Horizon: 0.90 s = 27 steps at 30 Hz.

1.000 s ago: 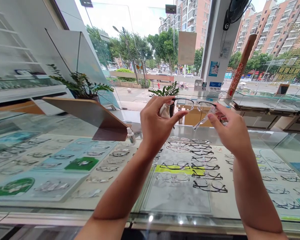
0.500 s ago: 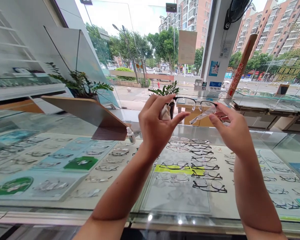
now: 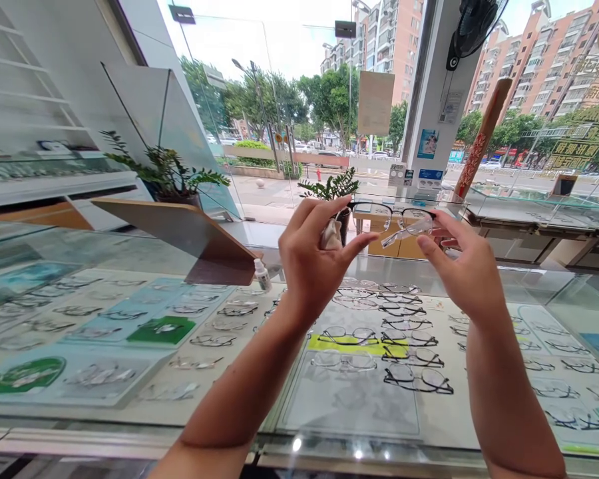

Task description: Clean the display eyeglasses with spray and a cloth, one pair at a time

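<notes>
A pair of eyeglasses (image 3: 391, 214) with a dark upper rim is held up in front of me, above the glass counter. My left hand (image 3: 310, 251) has its index fingertip at the left end of the frame; its thumb stretches out below the left lens. A pale crumpled cloth (image 3: 332, 234) is tucked in the curled fingers of that hand. At the right end, my right hand (image 3: 468, 269) pinches the frame between thumb and fingers. A clear strip, perhaps a temple arm or a tag, slants below the right lens.
Under the glass counter (image 3: 349, 416) lie rows of eyeglasses (image 3: 419, 379). A small white spray bottle (image 3: 262, 275) stands on top, near a tilted wooden board (image 3: 180, 229). Potted plants (image 3: 172, 173), glass doors and a second display counter (image 3: 534, 216) are farther off.
The whole view has shifted slightly, so the surroundings sit a little lower. Both hands keep their hold on the eyeglasses, which have barely moved.
</notes>
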### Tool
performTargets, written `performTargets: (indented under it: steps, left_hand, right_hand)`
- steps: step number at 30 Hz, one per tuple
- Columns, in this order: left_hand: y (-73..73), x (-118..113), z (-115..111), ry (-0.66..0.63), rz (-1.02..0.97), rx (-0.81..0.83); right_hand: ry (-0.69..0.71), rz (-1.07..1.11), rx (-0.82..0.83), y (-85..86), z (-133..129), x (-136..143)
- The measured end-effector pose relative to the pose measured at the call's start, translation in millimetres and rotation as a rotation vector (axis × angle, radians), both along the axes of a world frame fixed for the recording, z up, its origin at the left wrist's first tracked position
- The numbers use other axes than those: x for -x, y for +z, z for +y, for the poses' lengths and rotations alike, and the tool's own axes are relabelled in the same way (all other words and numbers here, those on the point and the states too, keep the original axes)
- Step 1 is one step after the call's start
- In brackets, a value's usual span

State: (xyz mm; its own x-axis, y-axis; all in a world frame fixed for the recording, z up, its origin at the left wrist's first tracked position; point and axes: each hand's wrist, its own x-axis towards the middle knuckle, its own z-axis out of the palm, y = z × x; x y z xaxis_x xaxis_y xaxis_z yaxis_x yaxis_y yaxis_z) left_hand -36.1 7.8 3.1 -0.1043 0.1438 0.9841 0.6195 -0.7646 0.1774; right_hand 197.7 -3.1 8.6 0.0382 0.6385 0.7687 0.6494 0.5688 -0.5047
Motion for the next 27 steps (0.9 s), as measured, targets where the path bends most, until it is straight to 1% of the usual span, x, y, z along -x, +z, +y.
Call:
performTargets:
  steps: [4, 6, 9, 12, 16, 21, 24, 27]
  left_hand:
    - [-0.3, -0.1, 1.3, -0.008, -0.018, 0.014]
    - [-0.4, 0.2, 5.7, -0.059, -0.057, 0.045]
    - [-1.5, 0.8, 14.6, -0.169, -0.137, 0.143]
    - [-3.2, 0.8, 21.4, -0.245, -0.186, 0.238]
    - [-5.3, -0.1, 24.6, -0.282, -0.202, 0.268]
    - [-8.9, -1.5, 27.5, -0.324, -0.212, 0.326]
    - [-13.1, -3.7, 31.8, -0.336, -0.206, 0.348]
    - [-18.8, -8.6, 37.3, -0.361, -0.217, 0.339]
  right_hand:
    - [0.005, 0.005, -0.029, -0.6, 0.2, 1.9]
    - [-0.005, 0.015, -0.109, -0.4, -1.4, 6.2]
    - [-0.052, 0.018, -0.27, -0.6, -4.5, 14.3]
    - [-0.087, 0.007, -0.351, -1.4, -6.3, 20.2]
    - [-0.116, -0.023, -0.429, -2.8, -7.5, 23.6]
    - [-0.182, -0.108, -0.573, -5.2, -8.0, 27.6]
    - [-0.236, -0.139, -0.613, -7.1, -7.3, 30.3]
    - [-0.249, -0.12, -0.584, -7.9, -8.7, 33.6]
